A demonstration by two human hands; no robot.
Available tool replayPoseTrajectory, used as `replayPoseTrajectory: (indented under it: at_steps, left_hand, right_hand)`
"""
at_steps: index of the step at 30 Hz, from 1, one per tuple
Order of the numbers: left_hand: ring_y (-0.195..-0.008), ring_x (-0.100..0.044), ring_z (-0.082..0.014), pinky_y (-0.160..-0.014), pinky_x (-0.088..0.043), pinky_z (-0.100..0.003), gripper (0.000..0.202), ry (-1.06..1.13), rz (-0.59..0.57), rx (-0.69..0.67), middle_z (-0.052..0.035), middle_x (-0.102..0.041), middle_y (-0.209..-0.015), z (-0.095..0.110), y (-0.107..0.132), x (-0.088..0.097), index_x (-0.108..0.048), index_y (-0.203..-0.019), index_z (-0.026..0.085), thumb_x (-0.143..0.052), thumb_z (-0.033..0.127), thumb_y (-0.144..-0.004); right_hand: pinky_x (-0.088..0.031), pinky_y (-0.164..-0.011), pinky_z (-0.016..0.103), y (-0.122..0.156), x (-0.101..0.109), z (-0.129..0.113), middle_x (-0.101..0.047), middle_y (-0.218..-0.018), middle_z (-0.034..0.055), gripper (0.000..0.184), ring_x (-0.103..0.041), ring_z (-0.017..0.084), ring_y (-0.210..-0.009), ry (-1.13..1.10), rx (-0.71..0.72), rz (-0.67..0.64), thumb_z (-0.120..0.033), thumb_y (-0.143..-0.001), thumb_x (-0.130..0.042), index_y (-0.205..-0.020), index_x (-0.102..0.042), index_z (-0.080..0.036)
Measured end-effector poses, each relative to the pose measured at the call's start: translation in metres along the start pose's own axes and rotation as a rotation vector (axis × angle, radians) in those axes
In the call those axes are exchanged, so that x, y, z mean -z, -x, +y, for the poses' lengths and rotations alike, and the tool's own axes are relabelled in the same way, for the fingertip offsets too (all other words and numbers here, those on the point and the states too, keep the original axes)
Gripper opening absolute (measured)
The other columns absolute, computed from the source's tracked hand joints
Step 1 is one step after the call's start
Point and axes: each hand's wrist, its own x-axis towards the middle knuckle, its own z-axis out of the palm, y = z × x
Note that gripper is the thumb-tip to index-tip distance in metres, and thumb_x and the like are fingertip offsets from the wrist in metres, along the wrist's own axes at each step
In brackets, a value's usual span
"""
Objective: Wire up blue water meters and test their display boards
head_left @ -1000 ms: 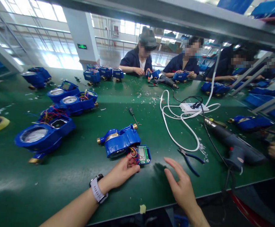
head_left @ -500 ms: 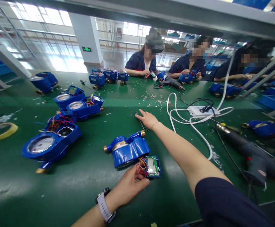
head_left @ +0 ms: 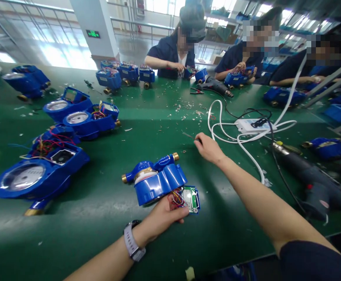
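Note:
In front of me a blue water meter (head_left: 158, 183) lies tipped on its side, brass pipe ends showing. Coloured wires (head_left: 177, 196) run from it to a green circuit board (head_left: 194, 200) with a display, set in a blue cover. My left hand (head_left: 166, 214) grips this board's near left edge, thumb on top and fingers partly hidden under the wires. Farther out, my right hand (head_left: 209, 148) is closed around the dark handle of a screwdriver, whose thin shaft (head_left: 188, 135) points left just above the table; its tip is blurred.
Several other blue meters (head_left: 56, 168) stand along the left. At right are a white power strip (head_left: 254, 126) with looping cables and a heat gun (head_left: 307, 183). Scraps litter the green table (head_left: 100, 234). Co-workers (head_left: 170, 50) sit opposite, handling meters.
My right hand has closed on the screwdriver, picked it up and drawn it to the right. My left thumb has moved onto the board. The view has tilted down and shifted.

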Motion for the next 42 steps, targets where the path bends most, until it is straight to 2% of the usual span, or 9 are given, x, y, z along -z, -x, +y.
replayPoseTrajectory:
  at_steps: [3,5,8,12,16,19,28,35,42]
  left_hand:
    - [-0.089,-0.058,-0.0175,-0.068,-0.047,-0.026,0.053,0.043,0.037,0.026,-0.0082,-0.064,-0.103,0.003,-0.002,-0.007,-0.058,-0.111,0.015,-0.079,0.041,-0.070]
    - [-0.088,-0.059,-0.0176,-0.072,-0.047,-0.028,0.047,0.062,0.037,0.035,-0.0073,-0.065,-0.099,0.005,-0.005,-0.010,-0.061,-0.105,0.014,-0.079,0.039,-0.070]
    - [-0.092,-0.061,-0.0195,-0.087,-0.047,-0.036,0.043,0.105,0.035,0.024,-0.0071,-0.068,-0.097,0.006,-0.010,-0.012,-0.063,-0.101,0.014,-0.080,0.037,-0.069]
    - [-0.093,-0.062,-0.0212,-0.093,-0.046,-0.041,0.039,0.000,0.103,-0.014,-0.0066,-0.069,-0.098,0.000,-0.014,-0.010,-0.062,-0.098,0.015,-0.079,0.035,-0.069]
    - [-0.100,-0.062,-0.0231,-0.094,-0.048,-0.041,0.037,-0.170,0.142,-0.060,-0.0067,-0.069,-0.103,-0.005,-0.012,-0.007,-0.059,-0.101,0.017,-0.075,0.036,-0.073]
    - [-0.103,-0.062,-0.0241,-0.095,-0.048,-0.041,0.037,-0.225,0.155,-0.061,-0.0073,-0.069,-0.105,-0.005,-0.010,-0.007,-0.056,-0.102,0.018,-0.071,0.038,-0.075]
    - [-0.103,-0.064,-0.0249,-0.095,-0.049,-0.041,0.033,-0.292,0.200,-0.078,-0.0078,-0.071,-0.105,-0.004,-0.007,-0.008,-0.057,-0.101,0.018,-0.068,0.037,-0.076]
    - [-0.102,-0.065,-0.0249,-0.095,-0.050,-0.043,0.035,-0.288,0.213,-0.100,-0.0081,-0.071,-0.105,-0.006,-0.006,-0.008,-0.057,-0.101,0.018,-0.069,0.038,-0.074]
    - [-0.090,-0.066,-0.0226,-0.085,-0.053,-0.039,0.029,-0.276,0.231,-0.112,-0.0053,-0.071,-0.092,-0.004,-0.006,-0.009,-0.060,-0.094,0.018,-0.070,0.034,-0.072]
  right_hand:
    - [-0.045,-0.055,0.026,0.066,0.021,-0.013,-0.050,-0.066,-0.0016,0.035,-0.051,0.013,-0.052,-0.194,-0.099,0.025,-0.032,-0.101,-0.023,-0.106,-0.052,-0.014]
    - [-0.038,-0.042,0.021,0.115,0.030,-0.025,-0.042,-0.061,-0.0057,0.038,-0.043,0.011,-0.044,-0.320,-0.150,0.019,-0.038,-0.102,-0.025,-0.118,-0.049,-0.014]
    - [-0.037,-0.040,0.020,0.179,0.031,-0.039,-0.049,-0.066,-0.0043,0.038,-0.043,0.009,-0.045,-0.700,-0.290,0.030,-0.041,-0.098,-0.042,-0.127,-0.050,-0.018]
    - [-0.044,-0.044,0.019,0.228,0.021,-0.053,-0.060,-0.083,0.0004,0.034,-0.047,0.008,-0.048,-0.683,-0.329,0.115,-0.034,-0.098,-0.046,-0.130,-0.054,-0.025]
    - [-0.053,-0.064,0.022,0.242,0.020,-0.071,-0.063,-0.089,0.0021,0.037,-0.061,0.012,-0.068,-0.457,-0.243,0.163,-0.025,-0.098,-0.047,-0.133,-0.055,-0.030]
    - [-0.053,-0.075,0.021,0.245,0.024,-0.083,-0.063,-0.091,0.0019,0.041,-0.063,0.013,-0.082,-0.381,-0.177,0.150,-0.020,-0.097,-0.047,-0.136,-0.052,-0.032]
    - [-0.052,-0.070,0.017,0.260,0.022,-0.098,-0.061,-0.089,0.0015,0.047,-0.063,0.010,-0.076,-0.353,-0.209,0.045,-0.017,-0.099,-0.044,-0.143,-0.043,-0.031]
    - [-0.054,-0.067,0.019,0.260,0.022,-0.104,-0.062,-0.089,0.0060,0.041,-0.062,0.012,-0.069,-0.235,-0.201,0.040,-0.016,-0.099,-0.040,-0.139,-0.050,-0.020]
    - [-0.052,-0.067,0.017,0.265,0.023,-0.105,-0.061,-0.096,0.0046,0.042,-0.063,0.010,-0.074,-0.079,-0.158,0.063,-0.014,-0.099,-0.043,-0.139,-0.048,-0.022]
